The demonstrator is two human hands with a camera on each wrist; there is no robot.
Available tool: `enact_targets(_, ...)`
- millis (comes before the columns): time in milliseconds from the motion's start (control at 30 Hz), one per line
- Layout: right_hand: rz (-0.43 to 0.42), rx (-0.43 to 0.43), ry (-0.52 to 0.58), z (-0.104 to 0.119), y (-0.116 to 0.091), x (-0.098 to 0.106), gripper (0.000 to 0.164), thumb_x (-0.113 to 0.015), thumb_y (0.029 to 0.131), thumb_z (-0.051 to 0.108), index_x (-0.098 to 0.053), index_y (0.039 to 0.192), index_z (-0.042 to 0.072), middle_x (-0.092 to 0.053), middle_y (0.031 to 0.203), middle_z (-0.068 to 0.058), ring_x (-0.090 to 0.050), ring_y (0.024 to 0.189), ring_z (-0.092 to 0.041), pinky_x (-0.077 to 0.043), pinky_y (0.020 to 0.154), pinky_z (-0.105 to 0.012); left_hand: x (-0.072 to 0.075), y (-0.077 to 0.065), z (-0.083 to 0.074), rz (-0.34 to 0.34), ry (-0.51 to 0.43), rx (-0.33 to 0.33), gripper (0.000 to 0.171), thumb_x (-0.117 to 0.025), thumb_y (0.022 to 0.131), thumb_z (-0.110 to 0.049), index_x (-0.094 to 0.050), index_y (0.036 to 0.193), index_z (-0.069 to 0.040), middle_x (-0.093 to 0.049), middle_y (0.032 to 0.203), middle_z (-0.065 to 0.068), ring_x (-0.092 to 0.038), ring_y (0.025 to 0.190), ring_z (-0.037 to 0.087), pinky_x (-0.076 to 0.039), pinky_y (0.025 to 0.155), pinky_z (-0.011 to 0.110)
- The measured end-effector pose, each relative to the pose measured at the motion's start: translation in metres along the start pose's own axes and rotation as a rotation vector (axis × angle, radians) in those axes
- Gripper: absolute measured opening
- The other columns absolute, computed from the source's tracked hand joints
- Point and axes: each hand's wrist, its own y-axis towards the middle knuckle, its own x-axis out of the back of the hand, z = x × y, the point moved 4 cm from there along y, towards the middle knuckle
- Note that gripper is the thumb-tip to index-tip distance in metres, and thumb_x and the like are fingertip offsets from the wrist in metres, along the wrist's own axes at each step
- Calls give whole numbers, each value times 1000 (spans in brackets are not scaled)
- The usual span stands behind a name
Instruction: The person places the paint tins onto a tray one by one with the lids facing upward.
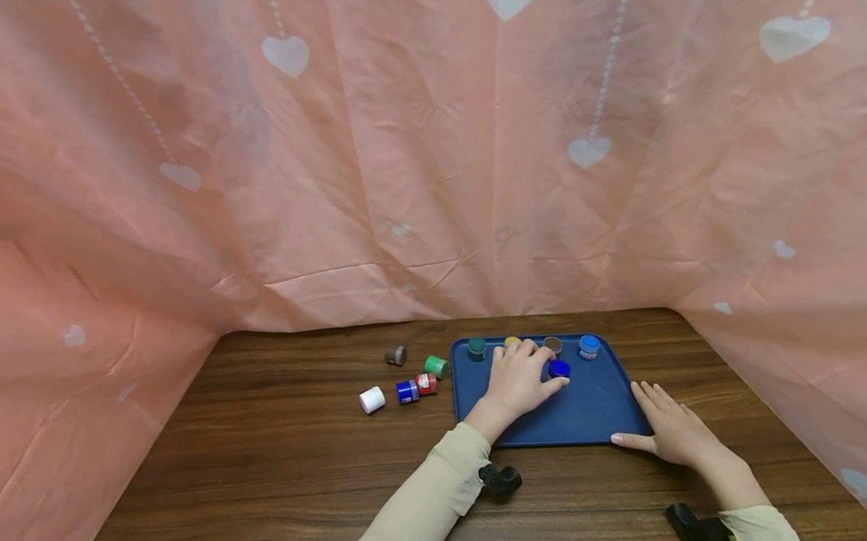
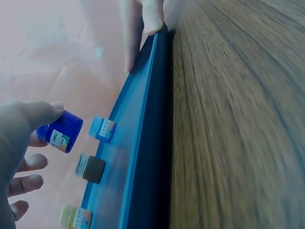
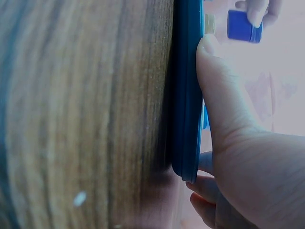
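Observation:
My left hand [image 1: 517, 381] pinches a dark blue paint jar [image 1: 559, 369] between thumb and fingers. In the left wrist view this jar [image 2: 69, 131] is tilted and held above the blue tray [image 1: 574, 419]. At the tray's near right corner, my right hand [image 1: 675, 431] rests with its thumb on the near rim and its fairly straight fingers along the right side. Along the tray's far side stand a dark green jar [image 1: 476, 349], a yellow jar [image 1: 512, 342] partly hidden by my left hand, a brown jar [image 1: 553, 344] and a light blue jar [image 1: 589, 346].
Left of the tray, on the wooden table [image 1: 282, 455], lie a white jar [image 1: 372, 400], a blue jar [image 1: 407, 392], a red jar [image 1: 427, 384], a green jar [image 1: 436, 366] and a brown jar [image 1: 396, 354]. A pink curtain [image 1: 430, 182] surrounds the table's back and sides.

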Motion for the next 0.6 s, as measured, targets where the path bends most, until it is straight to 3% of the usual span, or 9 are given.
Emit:
enact_targets(300, 12, -5, 3, 0, -1, 0, 105, -64, 82, 62, -29, 144, -15, -27, 146, -43, -25, 135, -59, -26, 99, -75, -13, 13, -19, 53, -15, 10, 46, -53, 89, -64, -60, 126, -38, -59, 118, -11, -51, 110, 12, -39, 92, 34)
enact_targets(600, 10, -3, 3, 0, 1, -1, 106, -64, 81, 63, -29, 145, -14, -27, 147, -42, -25, 135, -59, -26, 99, -75, -27, 23, -35, 65, 8, 14, 46, -49, 90, -65, -57, 130, -43, -58, 114, -12, -49, 105, 10, -37, 87, 30)
